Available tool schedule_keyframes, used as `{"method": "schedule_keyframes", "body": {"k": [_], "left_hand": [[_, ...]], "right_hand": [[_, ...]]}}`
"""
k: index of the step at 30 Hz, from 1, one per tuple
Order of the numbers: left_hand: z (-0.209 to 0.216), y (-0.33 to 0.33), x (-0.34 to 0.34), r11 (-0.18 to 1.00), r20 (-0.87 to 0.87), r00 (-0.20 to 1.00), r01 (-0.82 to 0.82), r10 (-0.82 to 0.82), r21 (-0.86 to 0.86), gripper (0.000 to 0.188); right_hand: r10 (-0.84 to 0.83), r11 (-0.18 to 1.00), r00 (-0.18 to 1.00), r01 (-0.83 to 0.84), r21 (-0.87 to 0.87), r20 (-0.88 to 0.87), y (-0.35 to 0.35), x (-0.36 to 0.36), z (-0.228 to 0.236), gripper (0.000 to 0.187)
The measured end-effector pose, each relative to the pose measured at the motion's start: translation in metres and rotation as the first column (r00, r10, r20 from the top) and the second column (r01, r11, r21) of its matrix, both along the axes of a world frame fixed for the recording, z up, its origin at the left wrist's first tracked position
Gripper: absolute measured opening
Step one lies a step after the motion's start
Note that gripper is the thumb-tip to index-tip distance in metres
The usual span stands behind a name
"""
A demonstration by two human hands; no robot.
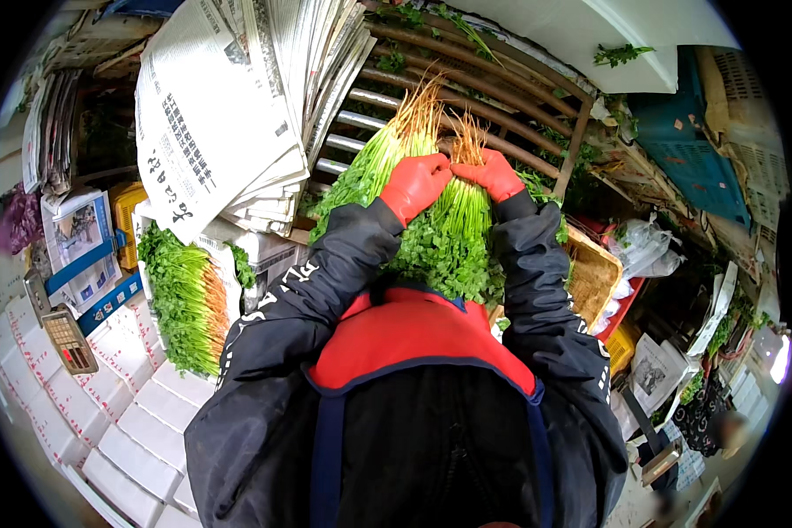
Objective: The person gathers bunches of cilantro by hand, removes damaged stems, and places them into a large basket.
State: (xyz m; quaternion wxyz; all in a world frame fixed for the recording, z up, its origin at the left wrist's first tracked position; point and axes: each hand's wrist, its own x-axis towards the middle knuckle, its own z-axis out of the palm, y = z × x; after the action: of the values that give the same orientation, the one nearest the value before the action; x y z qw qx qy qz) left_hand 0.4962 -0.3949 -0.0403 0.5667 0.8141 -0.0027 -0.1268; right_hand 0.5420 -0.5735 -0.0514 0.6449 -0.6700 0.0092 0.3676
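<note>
Both my hands wear red rubber gloves and meet over leafy green herbs with pale stems and brown roots. My right hand (495,174) is closed round the stems of one herb bunch (463,211), just below its roots; the leaves hang toward my body. My left hand (415,187) is closed against the right, its fingertips at the edge of that bunch. Whatever its fingers pinch is hidden. Beside and beneath my left hand lies a larger herb pile (374,167), roots pointing away. The herbs rest on a slatted metal rack (510,106).
A thick stack of newspapers (220,114) covers the rack's left side. Farther left, more herbs (180,299) fill a white box beside stacked white boxes (141,458) and a handheld device (69,339). A tan basket (594,277) and plastic bags (647,246) stand right of my right arm.
</note>
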Motion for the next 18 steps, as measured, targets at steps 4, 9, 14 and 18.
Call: {"method": "schedule_keyframes", "body": {"k": [4, 9, 14, 18], "left_hand": [[0.011, 0.005, 0.001, 0.906, -0.445, 0.886, -0.289, 0.130, -0.310, 0.018], [0.024, -0.003, 0.002, 0.911, -0.342, 0.903, -0.347, 0.260, -0.222, 0.017], [0.005, -0.026, 0.008, 0.937, -0.333, 0.921, -0.282, 0.204, -0.205, 0.018], [-0.023, -0.040, 0.009, 0.819, 0.027, 1.000, -0.003, -0.016, 0.574, 0.010]], "right_hand": [[-0.131, 0.979, 0.991, 0.131, -0.153, 0.013, -0.004, -0.003, 0.002, 0.029], [-0.185, 0.978, 0.972, 0.197, -0.073, 0.143, -0.006, -0.010, 0.010, 0.021], [-0.252, 0.963, 0.948, 0.265, -0.043, 0.196, -0.022, -0.027, 0.022, 0.014], [-0.415, 0.867, 0.839, 0.482, -0.128, 0.352, -0.070, -0.031, 0.034, 0.015]]}}
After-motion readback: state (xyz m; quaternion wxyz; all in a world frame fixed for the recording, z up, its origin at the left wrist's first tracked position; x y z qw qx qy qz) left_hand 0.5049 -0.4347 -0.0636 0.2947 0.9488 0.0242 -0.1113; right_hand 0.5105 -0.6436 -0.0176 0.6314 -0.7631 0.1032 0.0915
